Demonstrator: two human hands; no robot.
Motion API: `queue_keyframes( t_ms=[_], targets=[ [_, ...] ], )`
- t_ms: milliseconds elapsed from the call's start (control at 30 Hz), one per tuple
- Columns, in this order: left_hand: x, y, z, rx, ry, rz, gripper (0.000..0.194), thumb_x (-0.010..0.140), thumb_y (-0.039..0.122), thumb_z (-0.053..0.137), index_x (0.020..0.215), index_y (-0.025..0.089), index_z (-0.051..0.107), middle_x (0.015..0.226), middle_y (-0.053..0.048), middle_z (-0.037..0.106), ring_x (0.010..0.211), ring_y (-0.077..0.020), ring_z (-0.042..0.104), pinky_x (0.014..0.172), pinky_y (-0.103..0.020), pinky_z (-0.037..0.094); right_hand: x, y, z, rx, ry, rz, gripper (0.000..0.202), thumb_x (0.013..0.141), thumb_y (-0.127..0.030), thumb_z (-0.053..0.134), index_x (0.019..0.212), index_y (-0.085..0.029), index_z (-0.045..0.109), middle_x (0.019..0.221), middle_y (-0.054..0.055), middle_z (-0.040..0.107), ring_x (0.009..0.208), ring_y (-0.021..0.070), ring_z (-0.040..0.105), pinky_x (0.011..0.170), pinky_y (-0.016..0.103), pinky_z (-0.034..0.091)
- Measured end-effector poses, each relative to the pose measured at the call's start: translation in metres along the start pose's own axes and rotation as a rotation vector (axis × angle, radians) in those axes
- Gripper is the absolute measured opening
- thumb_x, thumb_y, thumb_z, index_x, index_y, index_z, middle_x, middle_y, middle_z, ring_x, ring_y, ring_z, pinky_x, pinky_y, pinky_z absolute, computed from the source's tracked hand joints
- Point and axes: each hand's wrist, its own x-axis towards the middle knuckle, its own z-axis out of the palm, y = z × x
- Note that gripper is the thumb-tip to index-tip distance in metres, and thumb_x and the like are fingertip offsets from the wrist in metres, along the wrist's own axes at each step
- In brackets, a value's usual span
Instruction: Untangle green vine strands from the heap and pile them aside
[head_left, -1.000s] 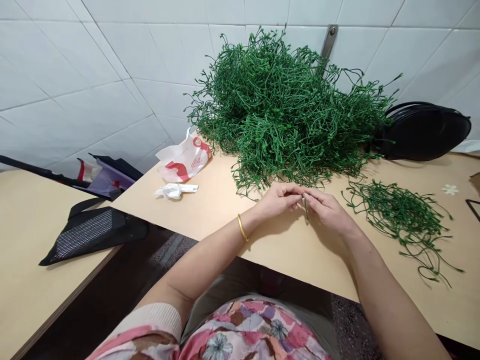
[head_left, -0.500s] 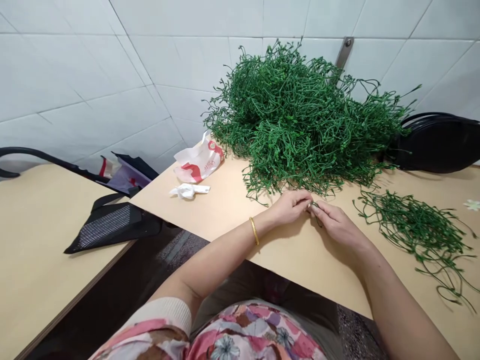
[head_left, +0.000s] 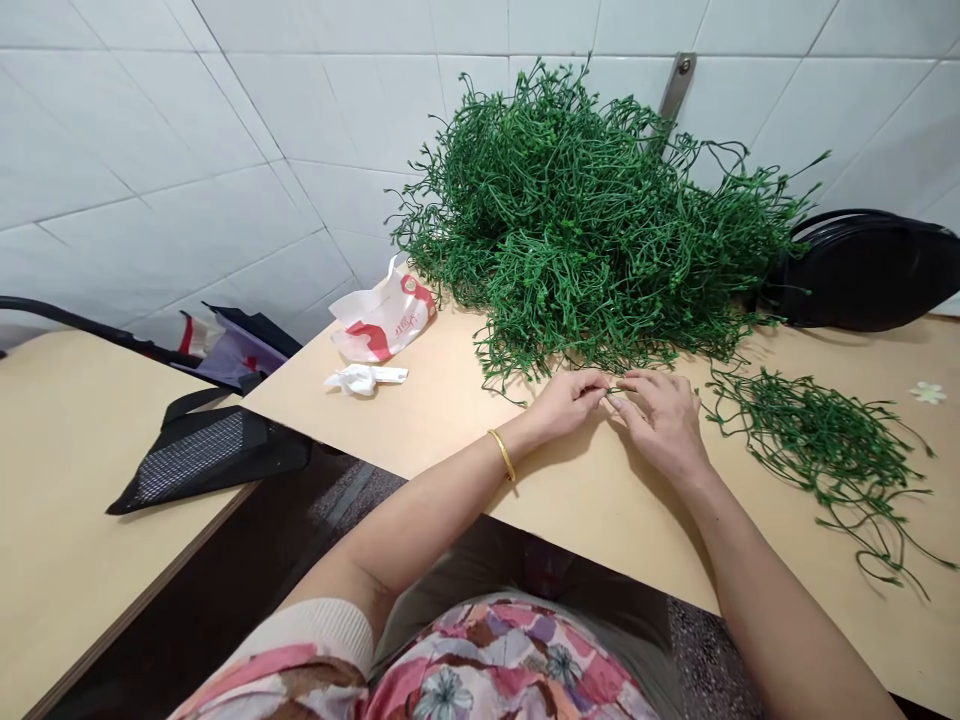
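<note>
The grip of the left hand (head_left: 570, 405) is a pinch, thumb against fingers, on a thin green stem (head_left: 614, 390) just above the worktop (head_left: 450, 425), seen in the head view. The right hand (head_left: 664, 425) meets it there with thumb and fingers parted; I cannot tell whether they hold the stem too. From the hands, a large heap of green stems (head_left: 607, 220) rises at twelve o'clock, and a smaller bunch (head_left: 817, 425) lies spread between three and four. A rounded black bag (head_left: 885, 272) sits at two o'clock, a pale flower (head_left: 928, 392) at three, a crumpled tissue (head_left: 358, 379) at nine, and a red-and-white packet (head_left: 375, 325) between nine and ten.
</note>
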Motion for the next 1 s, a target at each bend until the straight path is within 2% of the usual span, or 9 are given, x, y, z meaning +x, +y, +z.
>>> queue_keyframes(
  t_ms=[67, 167, 300, 367, 467, 633, 767, 900, 1000],
  targets=[
    [0.000, 0.002, 0.001, -0.139, -0.021, -0.042, 0.014, 0.079, 0.024, 0.048, 0.074, 0.013, 0.054, 0.061, 0.004, 0.047, 0.056, -0.0069, 0.040, 0.057, -0.022, 0.032, 0.000, 0.001, 0.000, -0.024, -0.004, -0.049, 0.023, 0.083, -0.031, 0.051, 0.097, -0.021, 0.066, 0.106, 0.008, 0.066, 0.100, 0.0278, 0.051, 0.087, 0.047, 0.037],
    [-0.001, 0.004, 0.000, -0.288, -0.052, -0.125, 0.013, 0.074, 0.024, 0.054, 0.076, 0.012, 0.055, 0.059, 0.004, 0.047, 0.051, -0.0054, 0.039, 0.052, -0.021, 0.030, 0.002, -0.001, -0.002, 0.116, -0.095, -0.122, 0.025, 0.086, -0.024, 0.044, 0.097, -0.019, 0.066, 0.094, 0.007, 0.069, 0.088, 0.0218, 0.058, 0.082, 0.039, 0.042],
    [-0.002, 0.005, -0.001, -0.386, -0.054, -0.164, 0.007, 0.067, 0.018, 0.053, 0.073, 0.013, 0.054, 0.054, 0.005, 0.044, 0.048, -0.0047, 0.038, 0.050, -0.021, 0.028, 0.003, -0.004, -0.005, 0.255, -0.127, -0.099, 0.020, 0.086, -0.022, 0.044, 0.088, -0.020, 0.064, 0.087, 0.005, 0.068, 0.080, 0.0181, 0.060, 0.072, 0.031, 0.044],
    [-0.002, 0.004, 0.000, -0.364, -0.066, -0.187, 0.006, 0.065, 0.015, 0.050, 0.070, 0.013, 0.053, 0.051, 0.006, 0.042, 0.046, -0.0046, 0.035, 0.048, -0.021, 0.026, 0.003, -0.005, -0.005, 0.226, -0.139, -0.103, 0.019, 0.086, -0.022, 0.043, 0.084, -0.020, 0.061, 0.081, 0.005, 0.064, 0.075, 0.0179, 0.057, 0.068, 0.030, 0.043],
    [-0.003, 0.003, 0.000, -0.214, -0.075, -0.196, 0.004, 0.064, 0.014, 0.047, 0.066, 0.014, 0.051, 0.051, 0.006, 0.042, 0.047, -0.0055, 0.036, 0.047, -0.021, 0.026, 0.001, -0.006, -0.002, 0.093, -0.158, -0.164, 0.017, 0.085, -0.021, 0.041, 0.079, -0.018, 0.057, 0.075, 0.006, 0.057, 0.073, 0.0194, 0.051, 0.068, 0.032, 0.040],
    [-0.002, 0.001, 0.003, 0.099, -0.083, -0.027, 0.008, 0.067, 0.014, 0.046, 0.064, 0.014, 0.053, 0.059, 0.003, 0.049, 0.058, -0.0081, 0.041, 0.055, -0.022, 0.031, -0.002, -0.009, 0.007, 0.080, -0.154, -0.151, 0.014, 0.081, -0.016, 0.038, 0.083, -0.017, 0.052, 0.079, 0.008, 0.055, 0.073, 0.0198, 0.051, 0.067, 0.032, 0.040],
    [-0.003, 0.001, 0.004, 0.262, -0.078, 0.002, 0.014, 0.067, 0.012, 0.045, 0.070, 0.014, 0.058, 0.064, 0.001, 0.054, 0.062, -0.0101, 0.044, 0.060, -0.022, 0.034, -0.004, -0.014, 0.010, 0.121, -0.134, -0.083, 0.015, 0.078, -0.014, 0.038, 0.084, -0.018, 0.051, 0.081, 0.008, 0.058, 0.074, 0.0196, 0.053, 0.068, 0.032, 0.041],
    [-0.003, 0.000, 0.004, 0.201, -0.078, 0.014, 0.016, 0.067, 0.011, 0.043, 0.072, 0.014, 0.058, 0.063, 0.001, 0.054, 0.060, -0.0096, 0.045, 0.059, -0.022, 0.035, -0.003, -0.019, 0.006, 0.130, -0.134, -0.038, 0.017, 0.078, -0.015, 0.039, 0.086, -0.018, 0.053, 0.085, 0.009, 0.060, 0.080, 0.0212, 0.054, 0.073, 0.035, 0.041],
    [-0.003, 0.001, 0.003, 0.025, -0.123, -0.073, 0.012, 0.068, 0.014, 0.044, 0.072, 0.014, 0.056, 0.055, 0.003, 0.050, 0.053, -0.0081, 0.044, 0.053, -0.021, 0.033, 0.000, -0.017, -0.001, 0.341, -0.207, 0.109, 0.020, 0.080, -0.019, 0.043, 0.095, -0.019, 0.056, 0.085, 0.006, 0.062, 0.077, 0.0181, 0.055, 0.070, 0.032, 0.042]
  ],
)
